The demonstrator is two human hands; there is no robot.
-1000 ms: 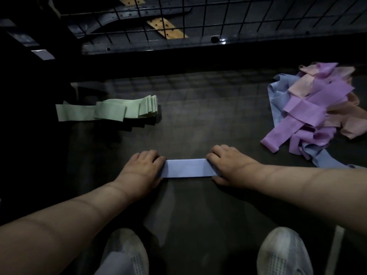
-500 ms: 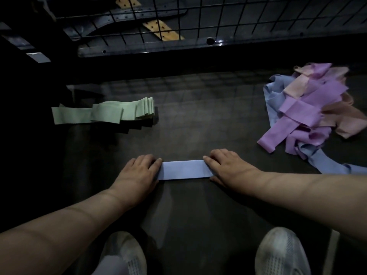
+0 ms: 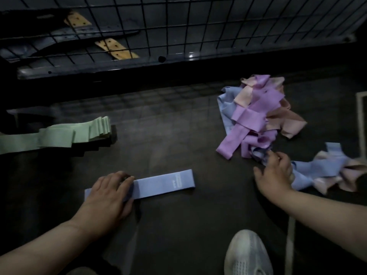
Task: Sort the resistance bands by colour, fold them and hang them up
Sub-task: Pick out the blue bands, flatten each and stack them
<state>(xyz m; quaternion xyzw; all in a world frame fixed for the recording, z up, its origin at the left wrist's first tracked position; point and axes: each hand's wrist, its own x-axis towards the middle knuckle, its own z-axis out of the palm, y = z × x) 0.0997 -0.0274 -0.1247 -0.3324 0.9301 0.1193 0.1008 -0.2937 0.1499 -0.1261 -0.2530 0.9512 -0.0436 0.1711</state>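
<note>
A folded blue band [image 3: 164,183] lies flat on the dark floor in front of me. My left hand [image 3: 111,192] rests on its left end with the fingers laid over it. To the right, my right hand [image 3: 275,173] grips a loose blue band [image 3: 317,169] that trails off to the right, tangled with pink ones. Just beyond that hand sits a mixed heap of purple, pink and blue bands [image 3: 256,114]. A row of folded green bands [image 3: 65,133] lies at the far left.
A black wire grid panel [image 3: 178,26] stands across the back, above a dark ledge. My white shoe [image 3: 248,255] is at the bottom right. A pale frame edge [image 3: 360,124] runs down the right side.
My right hand left the folded blue band and moved right to the heap, taking hold of a loose blue band. My left hand stays on the folded band. The camera has swung.
</note>
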